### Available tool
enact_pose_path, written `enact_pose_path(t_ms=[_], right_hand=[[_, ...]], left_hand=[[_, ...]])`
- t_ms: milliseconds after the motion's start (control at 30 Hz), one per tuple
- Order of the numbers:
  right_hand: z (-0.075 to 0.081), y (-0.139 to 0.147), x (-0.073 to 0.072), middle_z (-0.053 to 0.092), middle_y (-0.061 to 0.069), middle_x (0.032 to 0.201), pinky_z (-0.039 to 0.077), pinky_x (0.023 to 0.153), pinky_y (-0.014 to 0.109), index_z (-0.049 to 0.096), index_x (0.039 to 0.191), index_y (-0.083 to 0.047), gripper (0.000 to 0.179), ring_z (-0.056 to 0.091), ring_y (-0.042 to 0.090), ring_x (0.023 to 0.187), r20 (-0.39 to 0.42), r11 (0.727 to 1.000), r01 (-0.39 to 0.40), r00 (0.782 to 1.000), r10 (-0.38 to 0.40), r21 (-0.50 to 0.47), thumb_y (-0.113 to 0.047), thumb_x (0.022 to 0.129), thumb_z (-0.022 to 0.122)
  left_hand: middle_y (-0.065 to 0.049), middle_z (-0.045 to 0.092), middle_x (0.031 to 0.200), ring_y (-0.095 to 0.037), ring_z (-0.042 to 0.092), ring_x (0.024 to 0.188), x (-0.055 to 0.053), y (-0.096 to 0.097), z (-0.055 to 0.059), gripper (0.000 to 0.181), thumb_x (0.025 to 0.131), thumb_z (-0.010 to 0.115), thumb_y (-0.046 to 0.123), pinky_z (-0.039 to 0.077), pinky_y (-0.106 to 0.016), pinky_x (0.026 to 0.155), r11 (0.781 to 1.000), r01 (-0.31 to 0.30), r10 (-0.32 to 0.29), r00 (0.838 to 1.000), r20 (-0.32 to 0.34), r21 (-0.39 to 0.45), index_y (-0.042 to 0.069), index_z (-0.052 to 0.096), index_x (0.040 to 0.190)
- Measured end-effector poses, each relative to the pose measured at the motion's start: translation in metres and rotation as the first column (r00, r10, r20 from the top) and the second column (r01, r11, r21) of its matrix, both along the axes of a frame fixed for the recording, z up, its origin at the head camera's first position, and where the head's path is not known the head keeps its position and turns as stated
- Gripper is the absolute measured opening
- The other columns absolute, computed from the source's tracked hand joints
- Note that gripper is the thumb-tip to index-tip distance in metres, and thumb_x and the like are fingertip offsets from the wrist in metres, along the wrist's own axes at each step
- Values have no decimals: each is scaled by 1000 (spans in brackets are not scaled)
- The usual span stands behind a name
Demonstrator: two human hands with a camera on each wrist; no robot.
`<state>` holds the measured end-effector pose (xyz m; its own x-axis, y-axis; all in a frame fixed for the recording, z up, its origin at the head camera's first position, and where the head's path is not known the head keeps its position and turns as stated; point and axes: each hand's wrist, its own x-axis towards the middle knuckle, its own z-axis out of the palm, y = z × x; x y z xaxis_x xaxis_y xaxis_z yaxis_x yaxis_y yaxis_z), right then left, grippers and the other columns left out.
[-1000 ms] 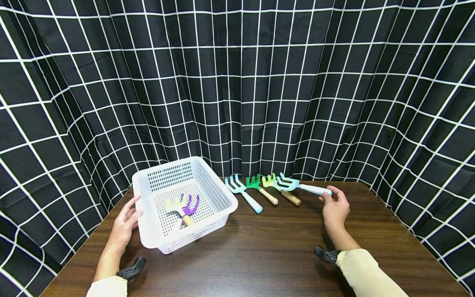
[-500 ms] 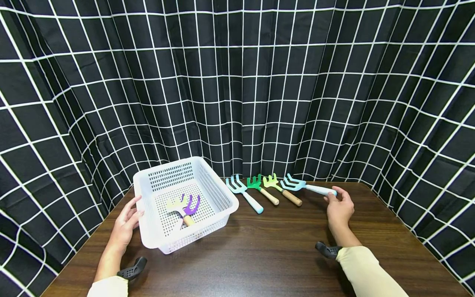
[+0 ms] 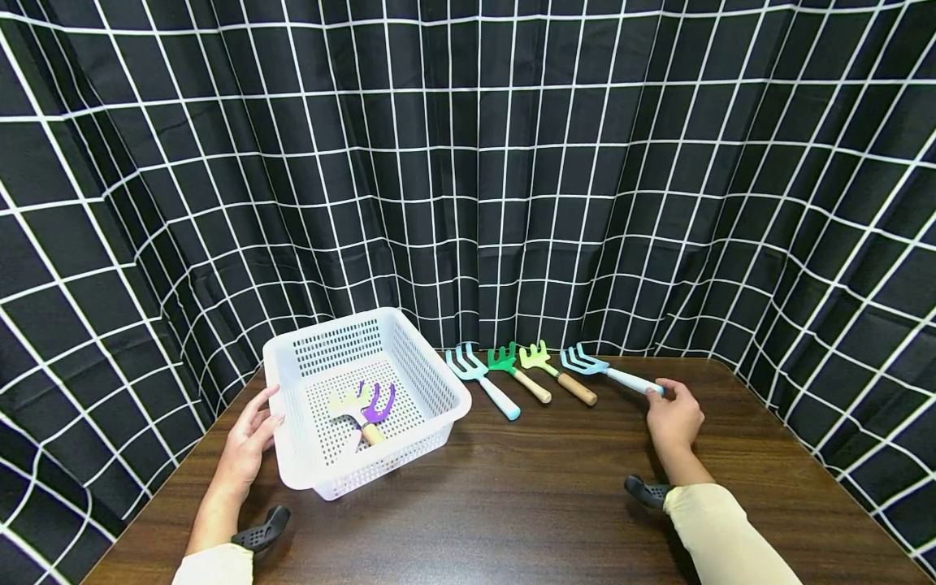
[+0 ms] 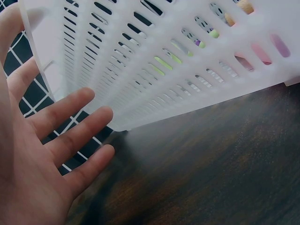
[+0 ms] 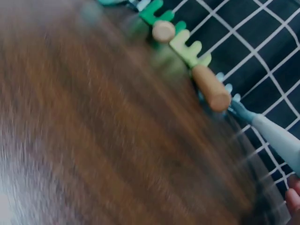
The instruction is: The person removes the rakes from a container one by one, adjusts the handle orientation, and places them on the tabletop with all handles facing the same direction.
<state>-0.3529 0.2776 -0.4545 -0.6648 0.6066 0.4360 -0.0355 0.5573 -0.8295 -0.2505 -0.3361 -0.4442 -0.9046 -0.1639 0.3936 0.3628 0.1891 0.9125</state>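
Note:
My left hand [image 3: 244, 447] holds the left rim of a white perforated plastic basket [image 3: 424, 431]; in the left wrist view the hand's [image 4: 51, 154] lower fingers spread beneath the rim, beside the wall. Inside the basket lie a pale yellow hand rake [image 3: 358, 410] with a wooden handle and a purple-pronged one [image 3: 380, 404]. My right hand [image 3: 674, 414] pinches the handle end of a light blue hand rake [image 3: 617, 375] at the right end of a row. In the right wrist view the fingertips [image 5: 293, 197] show at the frame's edge, by the rake's pale handle [image 5: 276, 140].
Left of the held rake lie a lime hand rake [image 3: 559, 375], a green one [image 3: 521, 377] and another light blue one [image 3: 483, 383], close to the basket's right side. A black curtain with white grid lines [image 3: 475, 203] hangs behind the brown wooden table [image 3: 512, 504].
My right hand has moved right and slightly toward me with the light blue hand rake, which has swung away from the lime rake. My left hand and the basket stay put.

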Motion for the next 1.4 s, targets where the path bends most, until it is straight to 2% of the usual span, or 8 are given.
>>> enact_pose_path(t_ms=[67,267,533,733,967,1400], right_hand=[[-3,3,1,65,27,98,32,87,52,67,106,3,20,54,43,96,41,999,-19,999,18,30,-6,88,68],[-9,7,5,66,26,95,36,79,54,68,103,3,21,55,48,93,142,989,-62,989,42,137,-9,85,70],[-8,10,5,65,27,101,37,79,56,67,104,2,23,53,51,99,208,983,-112,975,80,147,-9,85,69],[-8,9,4,62,30,111,37,85,56,66,107,4,23,51,52,105,229,976,-143,968,104,162,-5,85,67],[-10,9,3,63,30,109,36,87,56,67,106,5,23,51,51,105,232,971,-167,965,125,172,-3,85,66],[-10,9,-1,64,28,108,36,89,55,67,108,7,23,53,49,105,241,965,-181,961,133,191,0,86,64]], left_hand=[[14,62,104,2,60,91,0,0,0,49,101,49,8,48,-18,75,1000,-2,2,1000,1,-7,-2,31,146],[14,63,104,2,60,90,1,1,1,48,101,49,8,47,-18,75,1000,-11,11,1000,-3,-14,-2,33,145],[14,63,104,2,60,90,2,1,0,48,101,49,8,47,-17,75,1000,1,0,1000,-12,16,-2,33,145],[15,62,105,2,59,92,1,1,1,48,101,49,9,47,-17,75,1000,-10,10,1000,1,-13,-2,32,146],[16,60,106,3,58,94,2,1,2,50,102,49,11,46,-17,76,1000,-12,12,1000,25,-13,0,32,147],[14,61,107,2,58,94,2,2,2,49,101,50,11,47,-17,76,1000,-4,4,1000,16,-3,-1,32,146]])
